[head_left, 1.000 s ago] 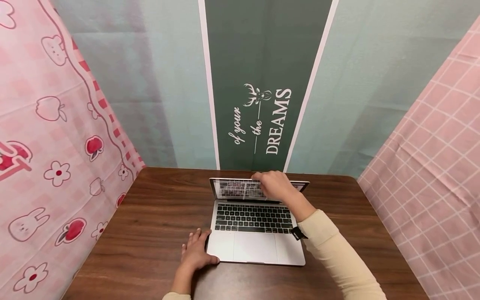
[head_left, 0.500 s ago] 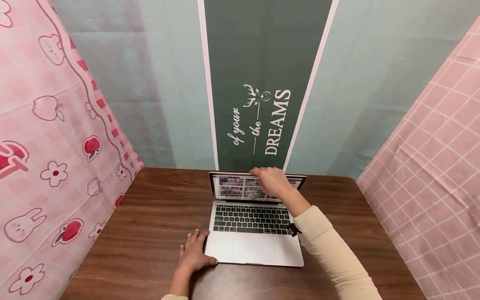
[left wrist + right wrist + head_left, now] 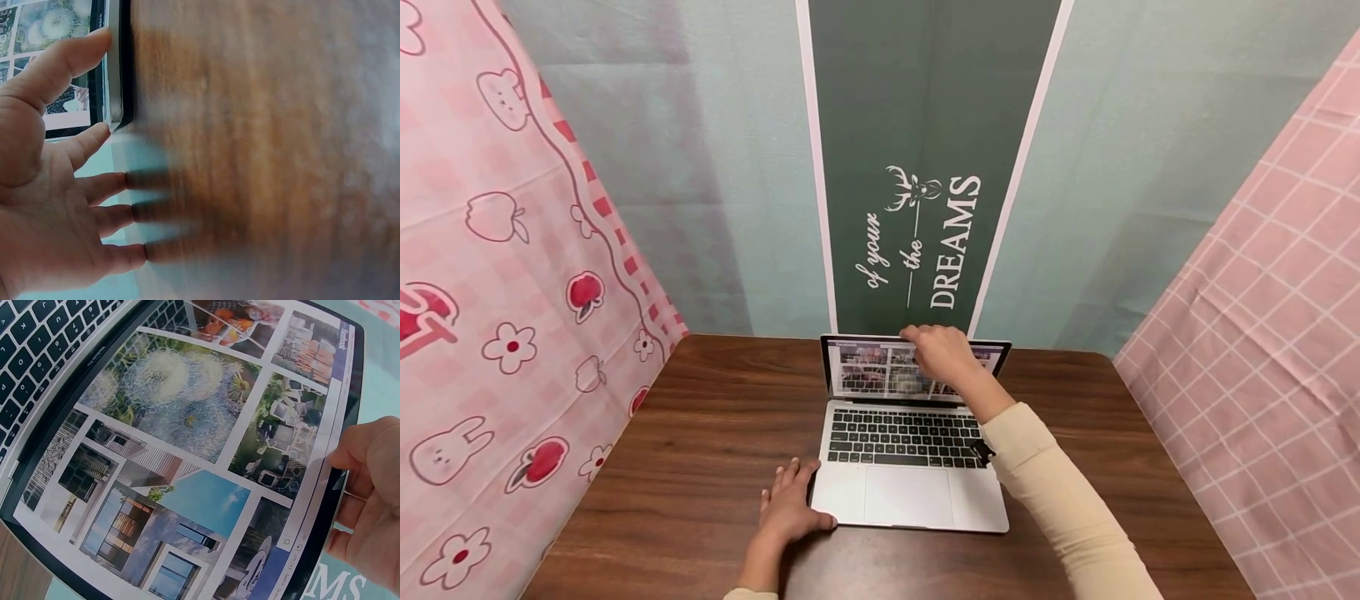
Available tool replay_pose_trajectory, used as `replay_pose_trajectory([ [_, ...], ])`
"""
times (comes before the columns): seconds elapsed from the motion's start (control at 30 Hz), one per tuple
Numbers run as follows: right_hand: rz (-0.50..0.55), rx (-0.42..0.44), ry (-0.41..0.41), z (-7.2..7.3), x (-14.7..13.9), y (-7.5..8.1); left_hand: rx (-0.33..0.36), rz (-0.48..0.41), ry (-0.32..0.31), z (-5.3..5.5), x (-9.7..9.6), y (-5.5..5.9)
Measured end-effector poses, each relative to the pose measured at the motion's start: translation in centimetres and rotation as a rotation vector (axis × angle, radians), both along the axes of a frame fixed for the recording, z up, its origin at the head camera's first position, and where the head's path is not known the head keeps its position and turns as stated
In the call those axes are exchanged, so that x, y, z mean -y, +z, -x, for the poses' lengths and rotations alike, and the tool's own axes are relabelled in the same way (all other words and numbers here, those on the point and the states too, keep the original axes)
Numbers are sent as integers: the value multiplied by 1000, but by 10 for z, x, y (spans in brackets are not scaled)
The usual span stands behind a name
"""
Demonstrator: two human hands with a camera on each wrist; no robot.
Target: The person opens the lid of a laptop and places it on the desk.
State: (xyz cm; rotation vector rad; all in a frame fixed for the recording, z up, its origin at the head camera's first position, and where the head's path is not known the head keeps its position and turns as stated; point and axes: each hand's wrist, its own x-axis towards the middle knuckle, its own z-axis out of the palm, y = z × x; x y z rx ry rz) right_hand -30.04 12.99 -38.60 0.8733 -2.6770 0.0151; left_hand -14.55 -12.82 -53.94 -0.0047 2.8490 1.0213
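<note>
An opened silver laptop (image 3: 908, 493) sits on the wooden table, its black keyboard facing me. My right hand (image 3: 946, 357) grips the top edge of its screen (image 3: 868, 367); in the right wrist view the thumb (image 3: 359, 447) lies on the front bezel and the other fingers curl behind. The screen stands nearly upright and shows a grid of photos (image 3: 187, 475). My left hand (image 3: 788, 504) is spread at the laptop's front left corner. Its thumb (image 3: 69, 62) touches the front edge, and the other straight fingers rest along the left side and on the tabletop.
The brown wood-grain table (image 3: 700, 417) extends around the laptop. Behind it hangs a blue-green curtain (image 3: 752, 208) with a dark lettered panel (image 3: 925, 100). Pink patterned cloth (image 3: 550, 375) hangs at left and pink checked cloth (image 3: 1262, 333) at right. A black strap piece (image 3: 982, 452) shows at the right wrist.
My right hand has raised the screen's top edge up and back, so more of the display now shows. The left hand has stayed at the corner.
</note>
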Motion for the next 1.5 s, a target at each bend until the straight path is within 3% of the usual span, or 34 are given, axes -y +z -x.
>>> replay_pose_trajectory([
  [0.2, 11, -23, -22, 5, 1, -2, 3, -5, 2, 0, -1, -1],
  [0.47, 35, -142, -11, 13, 1, -14, 5, -2, 7, 0, -1, -3],
  [0.67, 75, -181, 2, 19, -2, -20, 4, 0, 6, 0, -1, -1],
  [1.3, 141, -181, -67, 40, 0, -25, 7, 4, 2, 1, -1, -3],
  [1.5, 143, -137, -103, 47, 3, -27, 4, 7, 5, 2, 0, -2],
])
